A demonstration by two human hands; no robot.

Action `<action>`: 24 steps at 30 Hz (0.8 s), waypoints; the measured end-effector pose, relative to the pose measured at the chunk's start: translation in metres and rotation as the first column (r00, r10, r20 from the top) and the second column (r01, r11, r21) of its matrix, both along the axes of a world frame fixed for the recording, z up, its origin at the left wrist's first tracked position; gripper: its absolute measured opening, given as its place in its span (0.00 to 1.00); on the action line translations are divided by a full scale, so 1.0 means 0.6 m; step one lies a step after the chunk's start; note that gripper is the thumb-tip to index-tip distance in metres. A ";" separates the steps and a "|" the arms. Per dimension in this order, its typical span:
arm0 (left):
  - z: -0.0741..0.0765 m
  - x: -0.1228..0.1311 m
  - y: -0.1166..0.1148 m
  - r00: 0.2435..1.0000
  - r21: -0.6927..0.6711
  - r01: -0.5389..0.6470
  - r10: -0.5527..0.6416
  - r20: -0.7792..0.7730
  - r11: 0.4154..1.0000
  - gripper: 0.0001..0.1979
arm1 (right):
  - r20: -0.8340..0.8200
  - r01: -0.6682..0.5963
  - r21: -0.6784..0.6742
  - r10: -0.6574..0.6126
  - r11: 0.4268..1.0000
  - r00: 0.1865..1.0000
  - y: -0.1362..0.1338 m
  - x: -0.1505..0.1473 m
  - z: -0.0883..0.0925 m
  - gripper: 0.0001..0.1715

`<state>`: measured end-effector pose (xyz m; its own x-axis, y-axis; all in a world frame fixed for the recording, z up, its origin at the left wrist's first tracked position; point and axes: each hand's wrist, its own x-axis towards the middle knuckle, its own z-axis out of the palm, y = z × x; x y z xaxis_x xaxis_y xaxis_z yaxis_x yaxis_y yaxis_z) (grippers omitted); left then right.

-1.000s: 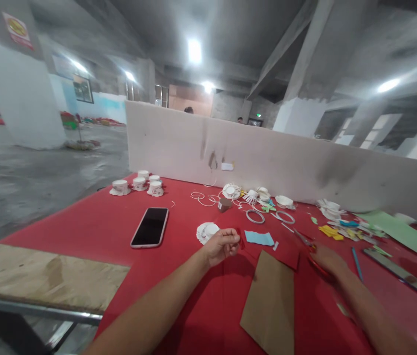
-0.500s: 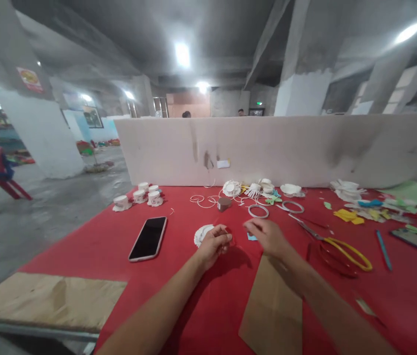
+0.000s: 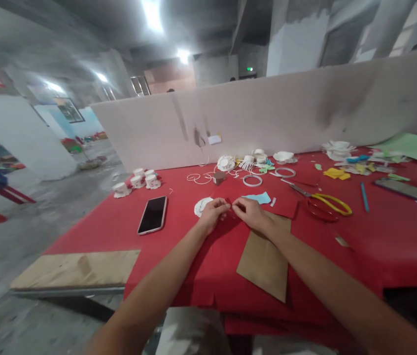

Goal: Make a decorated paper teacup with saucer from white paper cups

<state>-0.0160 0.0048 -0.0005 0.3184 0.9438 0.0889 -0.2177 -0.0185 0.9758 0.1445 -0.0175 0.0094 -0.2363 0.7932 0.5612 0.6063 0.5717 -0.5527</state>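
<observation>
My left hand (image 3: 214,214) is closed in a pinch, and a small red piece (image 3: 228,201), perhaps paper, shows at its fingertips. Facing it, my right hand (image 3: 252,213) pinches at the same spot; the fingertips of both hands nearly meet. The red piece blends with the red table cover, so its shape is unclear. A white frilled paper piece (image 3: 201,206) lies partly behind my left hand. Just beyond my right hand is a light blue scrap (image 3: 260,197). Under my right forearm lies a brown card sheet (image 3: 263,261).
A phone (image 3: 153,215) lies to the left, below several small white paper cups (image 3: 138,180). Yellow-handled scissors (image 3: 327,201), a tape ring (image 3: 253,181), a blue pen (image 3: 364,197) and yellow scraps (image 3: 336,173) lie rightward. A pale board (image 3: 267,113) stands along the back.
My right hand has moved in toward my left, and their fingertips now come together. The view has tilted down and turned slightly; more of the light blue scrap shows.
</observation>
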 end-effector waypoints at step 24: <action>0.011 -0.001 -0.001 0.989 -0.064 0.070 -0.061 0.133 0.995 0.14 | -0.158 -0.041 -0.058 0.031 0.997 0.987 -0.006 -0.015 -0.001 0.10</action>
